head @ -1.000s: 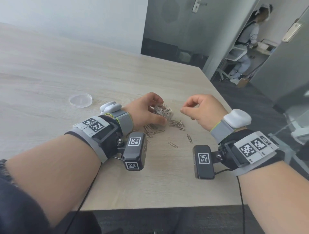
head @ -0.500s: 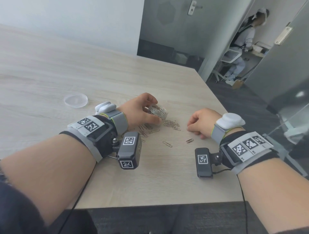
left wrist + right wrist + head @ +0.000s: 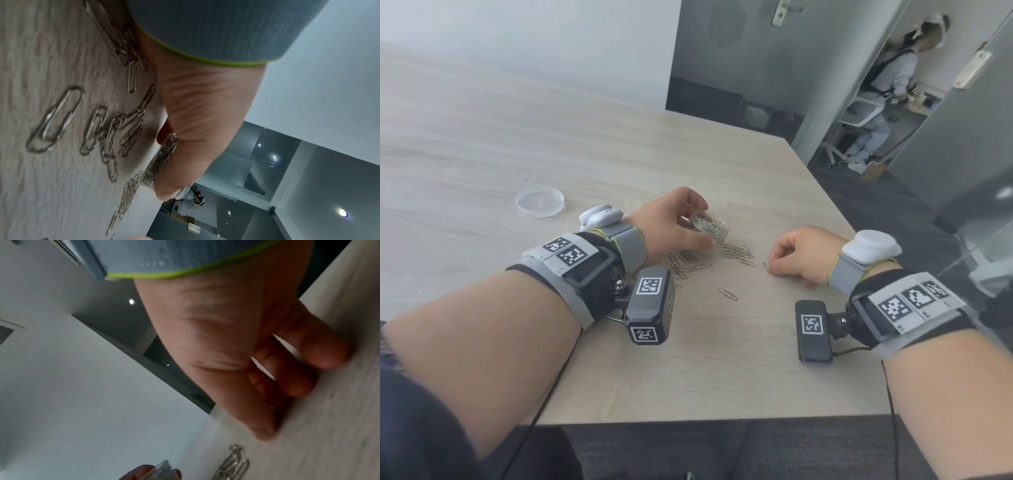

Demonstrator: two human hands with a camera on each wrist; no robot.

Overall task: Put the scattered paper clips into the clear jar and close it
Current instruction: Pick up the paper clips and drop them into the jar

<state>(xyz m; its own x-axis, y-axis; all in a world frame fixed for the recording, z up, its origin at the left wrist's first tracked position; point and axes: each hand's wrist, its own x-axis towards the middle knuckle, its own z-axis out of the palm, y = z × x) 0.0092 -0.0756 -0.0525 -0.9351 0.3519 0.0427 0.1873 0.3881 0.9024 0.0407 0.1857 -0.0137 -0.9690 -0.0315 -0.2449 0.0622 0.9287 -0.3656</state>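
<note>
Roughly halfway: left hand (image 3: 671,222) grips the clear jar (image 3: 710,226), mid-frame and already packed with clips, right hand (image 3: 803,255) pinches one paper clip (image 3: 765,264) off the table (image 3: 482,144), loose clips (image 3: 736,254) remain below the jar, lid (image 3: 539,203) off at left.

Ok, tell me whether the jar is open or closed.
Open. The left hand holds the jar lidless, clips showing at its mouth; the lid lies apart on the table.

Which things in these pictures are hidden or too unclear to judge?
- Right hand: whether its curled fingers pinch a clip; head view hides the fingertips, right wrist view is blurred.
- Clear jar: its near side, behind the left hand.
- Paper clips: their count; they overlap, some under the left wrist.
</note>
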